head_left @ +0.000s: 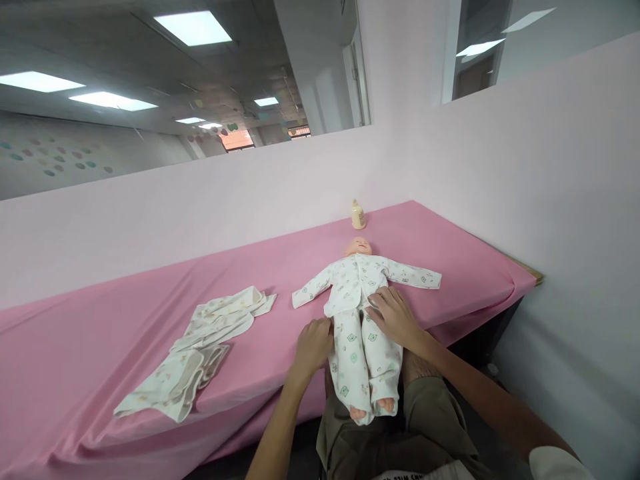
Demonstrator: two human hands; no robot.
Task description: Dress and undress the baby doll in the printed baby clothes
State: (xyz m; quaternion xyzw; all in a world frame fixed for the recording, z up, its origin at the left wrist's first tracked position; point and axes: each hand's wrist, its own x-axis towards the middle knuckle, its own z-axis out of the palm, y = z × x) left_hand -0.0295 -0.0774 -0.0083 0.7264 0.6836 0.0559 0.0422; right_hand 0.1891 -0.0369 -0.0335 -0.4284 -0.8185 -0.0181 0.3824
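A baby doll [361,303] lies on its back on the pink-covered table [110,333], dressed in a white printed top and trousers, its legs hanging over the front edge. My left hand [313,347] is closed on the trouser waistband at the doll's left hip. At the other hip, my right hand [393,315] rests on the waist with fingers curled on the cloth.
A pile of white printed baby clothes [200,353] lies on the table to the left of the doll. A small bottle [358,215] stands by the pink partition wall behind the doll's head. The table's right end is near a grey wall.
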